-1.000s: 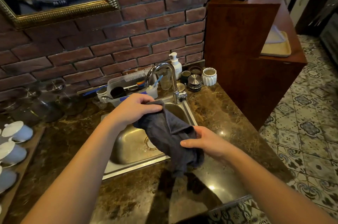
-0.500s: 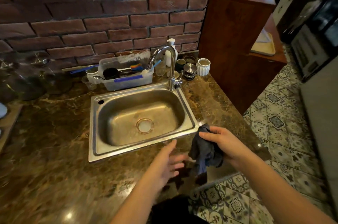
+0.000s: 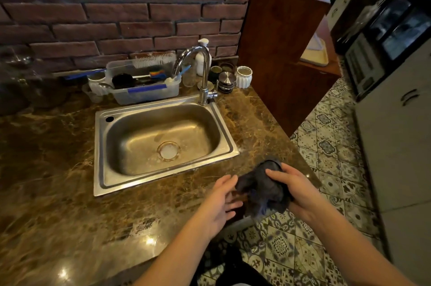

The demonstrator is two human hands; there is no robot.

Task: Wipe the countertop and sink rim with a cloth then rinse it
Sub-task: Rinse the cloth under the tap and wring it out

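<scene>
The big brown stone bench (image 3: 58, 180) fills most of the view. A shiny metal sink (image 3: 163, 141) sits in its middle, and the tap (image 3: 203, 71) stands at the sink's 1 o'clock corner. A clear plastic tub (image 3: 144, 89) of brushes sits at the sink's 12 o'clock. The dark cloth (image 3: 261, 187) is bunched up at the sink's 5 o'clock, over the bench's near edge. The right hand (image 3: 296, 190) grips the cloth with curled fingers. The left hand (image 3: 221, 201) is at the cloth's 9 o'clock, fingers loose, holding nothing.
</scene>
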